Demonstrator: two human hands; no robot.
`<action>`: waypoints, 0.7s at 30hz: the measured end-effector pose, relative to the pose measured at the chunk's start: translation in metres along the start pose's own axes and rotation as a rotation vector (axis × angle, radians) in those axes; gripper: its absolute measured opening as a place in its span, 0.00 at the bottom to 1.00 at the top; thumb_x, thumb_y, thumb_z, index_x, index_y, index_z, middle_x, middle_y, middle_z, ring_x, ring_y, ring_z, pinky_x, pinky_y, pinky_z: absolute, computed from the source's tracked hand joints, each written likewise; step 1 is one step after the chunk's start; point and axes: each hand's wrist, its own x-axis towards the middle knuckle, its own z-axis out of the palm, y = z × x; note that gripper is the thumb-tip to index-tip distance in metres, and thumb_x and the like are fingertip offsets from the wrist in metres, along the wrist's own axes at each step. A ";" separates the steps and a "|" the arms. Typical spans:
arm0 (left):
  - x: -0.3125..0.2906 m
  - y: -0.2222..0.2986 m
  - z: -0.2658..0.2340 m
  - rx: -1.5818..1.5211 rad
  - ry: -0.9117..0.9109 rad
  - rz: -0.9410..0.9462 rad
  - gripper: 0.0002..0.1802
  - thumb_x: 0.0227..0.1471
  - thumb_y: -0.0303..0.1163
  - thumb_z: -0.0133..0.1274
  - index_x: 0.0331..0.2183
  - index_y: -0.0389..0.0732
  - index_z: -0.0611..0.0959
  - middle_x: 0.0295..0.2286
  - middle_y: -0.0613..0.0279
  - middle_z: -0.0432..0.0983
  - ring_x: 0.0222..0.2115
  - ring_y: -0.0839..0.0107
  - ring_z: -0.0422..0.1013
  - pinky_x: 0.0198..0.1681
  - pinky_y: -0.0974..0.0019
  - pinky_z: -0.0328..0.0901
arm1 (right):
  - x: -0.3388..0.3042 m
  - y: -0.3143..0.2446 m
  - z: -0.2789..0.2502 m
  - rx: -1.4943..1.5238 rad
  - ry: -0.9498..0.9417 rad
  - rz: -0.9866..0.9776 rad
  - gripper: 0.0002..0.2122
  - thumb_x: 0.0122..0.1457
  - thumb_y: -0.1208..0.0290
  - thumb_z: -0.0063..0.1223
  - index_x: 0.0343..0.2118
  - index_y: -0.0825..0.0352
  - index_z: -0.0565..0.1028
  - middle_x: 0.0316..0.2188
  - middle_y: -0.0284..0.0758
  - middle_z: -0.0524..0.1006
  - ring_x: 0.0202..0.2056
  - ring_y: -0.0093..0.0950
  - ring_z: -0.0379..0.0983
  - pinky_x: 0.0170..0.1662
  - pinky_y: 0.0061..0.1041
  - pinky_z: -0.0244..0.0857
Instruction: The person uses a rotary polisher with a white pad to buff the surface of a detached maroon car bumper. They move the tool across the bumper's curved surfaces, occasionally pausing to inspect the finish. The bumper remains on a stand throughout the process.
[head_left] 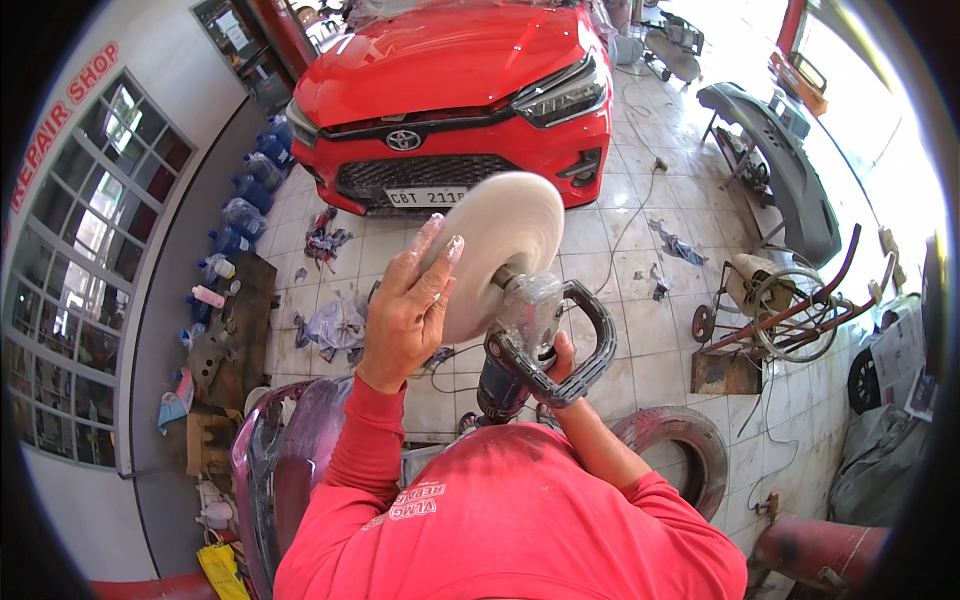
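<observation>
A power polisher (503,385) is held up in front of my red shirt, its black loop handle (605,335) on the right side. My right hand (566,380) grips it just below the loop, thumb up. A large round white buffing pad (530,225) is mounted on its shaft and tilted upward. Clear plastic (535,300) covers the tool's head. My left hand (405,310) is raised at the pad's left side with fingers stretched and apart, white residue on the fingertips. Whether it touches the pad cannot be made out.
A red car (450,60) faces me across the tiled floor. A purple bumper (290,430) lies left of me, a tire (690,450) right. Farther right are a grey bumper (780,170) and a hand cart (740,370). Blue water jugs (250,190) line the left wall; cables cross the floor.
</observation>
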 end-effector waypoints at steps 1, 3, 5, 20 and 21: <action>0.003 0.000 0.002 -0.006 -0.008 0.000 0.27 0.61 0.18 0.58 0.61 0.42 0.82 0.61 0.47 0.74 0.60 0.50 0.73 0.61 0.56 0.69 | 0.000 0.001 0.001 0.005 0.017 0.002 0.45 0.62 0.37 0.57 0.73 0.66 0.58 0.65 0.44 0.71 0.63 0.39 0.73 0.69 0.44 0.65; 0.011 0.000 0.011 -0.052 0.016 0.017 0.28 0.59 0.19 0.59 0.61 0.43 0.82 0.61 0.46 0.74 0.59 0.48 0.73 0.58 0.56 0.71 | 0.001 0.007 -0.013 0.034 0.039 0.026 0.45 0.61 0.37 0.57 0.72 0.66 0.59 0.64 0.45 0.72 0.62 0.40 0.73 0.68 0.44 0.66; 0.021 0.000 0.018 -0.089 0.013 0.020 0.28 0.59 0.20 0.60 0.60 0.43 0.82 0.60 0.45 0.74 0.59 0.46 0.73 0.57 0.56 0.73 | 0.002 0.013 -0.030 0.026 0.032 0.046 0.45 0.60 0.37 0.58 0.71 0.67 0.61 0.63 0.45 0.73 0.60 0.40 0.75 0.67 0.43 0.67; 0.096 0.041 -0.004 -0.873 -0.371 -0.055 0.52 0.50 0.43 0.72 0.70 0.37 0.67 0.71 0.45 0.59 0.71 0.53 0.57 0.73 0.54 0.51 | 0.037 -0.028 0.034 0.285 -0.455 0.132 0.47 0.62 0.24 0.41 0.68 0.66 0.66 0.61 0.45 0.75 0.59 0.46 0.75 0.66 0.52 0.65; 0.097 0.054 0.008 -1.059 -0.311 -0.082 0.54 0.50 0.44 0.72 0.71 0.37 0.65 0.71 0.44 0.58 0.71 0.53 0.56 0.73 0.53 0.50 | 0.043 -0.032 0.035 0.352 -0.478 0.149 0.47 0.62 0.24 0.41 0.68 0.66 0.66 0.61 0.45 0.75 0.59 0.46 0.75 0.66 0.52 0.65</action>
